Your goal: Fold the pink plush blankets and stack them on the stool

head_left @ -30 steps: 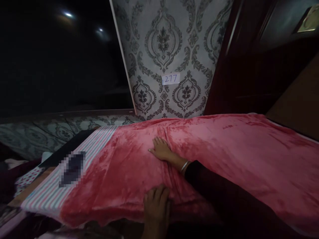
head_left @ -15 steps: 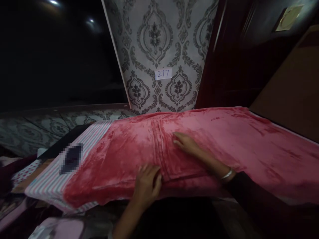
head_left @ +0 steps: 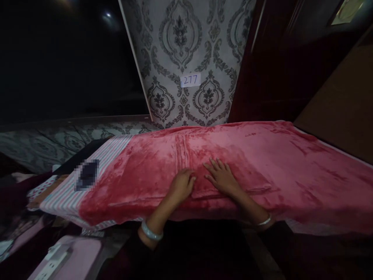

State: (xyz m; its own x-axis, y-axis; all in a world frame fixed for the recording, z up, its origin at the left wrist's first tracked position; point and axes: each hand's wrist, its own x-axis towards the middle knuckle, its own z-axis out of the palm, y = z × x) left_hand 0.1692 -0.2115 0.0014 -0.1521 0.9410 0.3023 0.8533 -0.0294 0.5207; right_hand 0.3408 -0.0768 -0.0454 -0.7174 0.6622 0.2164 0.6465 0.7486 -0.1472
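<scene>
A plush red cloth (head_left: 151, 167), folded on both sides toward the middle, lies on a larger pinkish-red plush blanket (head_left: 285, 167). Two folded edges (head_left: 182, 151) meet in a narrow seam running front to back. My left hand (head_left: 181, 184) rests on the cloth at the near end of that seam, its fingers slightly bent and thumb apart, gripping nothing I can see. To its right, my right hand (head_left: 222, 177) lies flat on the right folded panel with fingers spread.
Striped cloth (head_left: 116, 147) shows at the left, with a pixelated dark object (head_left: 88, 175) on it. A large black screen (head_left: 67, 58) stands behind at left. A paper marked 277 (head_left: 190, 79) hangs on patterned wallpaper. A power strip (head_left: 52, 262) sits low at left on a pink surface.
My left hand has moved forward, away from me, along the seam. My right hand has flattened and spread its fingers on the right panel. The view has tilted slightly downward.
</scene>
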